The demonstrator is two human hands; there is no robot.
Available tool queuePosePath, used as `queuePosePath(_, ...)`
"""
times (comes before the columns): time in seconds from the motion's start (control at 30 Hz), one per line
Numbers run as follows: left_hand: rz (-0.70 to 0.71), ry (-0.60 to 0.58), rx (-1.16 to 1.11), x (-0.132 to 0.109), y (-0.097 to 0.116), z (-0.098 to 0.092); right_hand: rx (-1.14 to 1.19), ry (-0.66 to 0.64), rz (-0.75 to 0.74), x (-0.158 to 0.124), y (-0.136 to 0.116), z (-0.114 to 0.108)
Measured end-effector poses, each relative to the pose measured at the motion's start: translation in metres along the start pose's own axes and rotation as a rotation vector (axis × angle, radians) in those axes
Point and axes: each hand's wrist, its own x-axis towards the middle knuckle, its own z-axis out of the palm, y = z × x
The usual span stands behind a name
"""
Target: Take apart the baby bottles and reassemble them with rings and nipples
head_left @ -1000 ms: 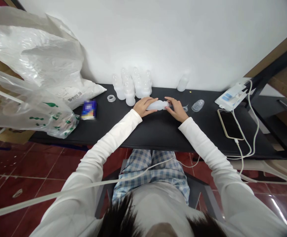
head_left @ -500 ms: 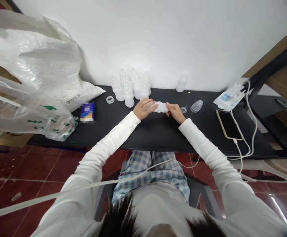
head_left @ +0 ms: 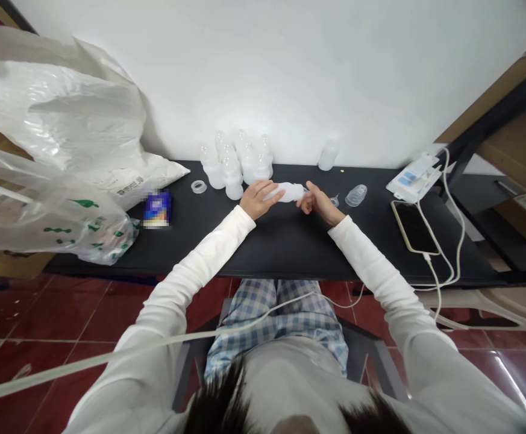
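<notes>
Both my hands are over the black table [head_left: 285, 247], holding a translucent white plastic bottle [head_left: 287, 191] lying on its side. My left hand [head_left: 257, 199] wraps the bottle's wide end. My right hand [head_left: 319, 204] pinches at its narrow neck end, and the fingers hide the tip. Just right of my right hand lies a small clear plastic piece [head_left: 334, 201]. Beyond it sits a clear ribbed silicone teat [head_left: 356, 195]. Behind my hands stands a tight group of several translucent bottles [head_left: 232, 172].
A lone bottle [head_left: 327, 155] stands by the wall, and a clear ring [head_left: 198, 187] lies on the left. A blue packet [head_left: 156, 209] sits against large plastic bags [head_left: 55, 120]. On the right are a phone [head_left: 414, 227], a white charger [head_left: 414, 179] and loose cables.
My hands have turned the bottle slightly, and my right hand's fingers have shifted around its neck end. The whole view has drifted a little as my head moved.
</notes>
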Motion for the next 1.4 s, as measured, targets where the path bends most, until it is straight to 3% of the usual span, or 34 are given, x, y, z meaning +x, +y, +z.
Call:
queuePosePath(0.2, 0.044, 0.037, 0.071, -0.005, -0.002, -0.009, -0.092, 0.112, -0.276, -0.003, 0.0, -0.001)
queuePosePath(0.33, -0.009, 0.037, 0.093, -0.005, 0.004, -0.005, -0.168, 0.151, -0.293, -0.008, -0.001, 0.003)
queuePosePath(0.5, 0.047, 0.072, 0.13, -0.005, 0.005, -0.001, -0.24, 0.19, -0.288, -0.009, 0.001, 0.004)
queuePosePath(0.67, -0.018, 0.018, 0.169, -0.002, 0.008, -0.003, -0.423, 0.175, -0.361, -0.01, -0.008, -0.01)
queuePosePath(0.73, -0.029, -0.003, 0.171, -0.001, 0.01, -0.004, -0.581, 0.322, -0.39, -0.012, -0.013, -0.025)
queuePosePath(0.8, -0.046, 0.003, 0.16, -0.001, 0.011, -0.005, -0.789, 0.614, -0.331, -0.014, -0.015, -0.043)
queuePosePath(0.9, -0.098, 0.04, 0.135, 0.0, 0.013, -0.006, -1.009, 0.854, -0.033, -0.019, -0.01, -0.067)
queuePosePath(1.0, -0.124, 0.053, 0.115, 0.001, 0.015, -0.006, -1.051, 0.846, 0.242, -0.021, 0.003, -0.079)
queuePosePath(1.07, -0.128, 0.035, 0.101, 0.001, 0.016, -0.006, -0.994, 0.799, 0.321, -0.022, 0.01, -0.082)
queuePosePath(1.2, -0.138, 0.004, 0.091, 0.001, 0.016, -0.005, -0.876, 0.898, 0.149, -0.022, 0.009, -0.086)
queuePosePath(1.27, -0.13, 0.013, 0.093, 0.001, 0.016, -0.005, -0.808, 0.931, -0.048, -0.021, 0.001, -0.082)
queuePosePath(1.33, -0.12, 0.02, 0.085, 0.001, 0.016, -0.005, -0.662, 0.898, -0.361, -0.02, -0.005, -0.07)
queuePosePath(1.4, -0.115, 0.012, 0.063, 0.001, 0.017, -0.006, -0.609, 0.813, -0.496, -0.019, -0.008, -0.051)
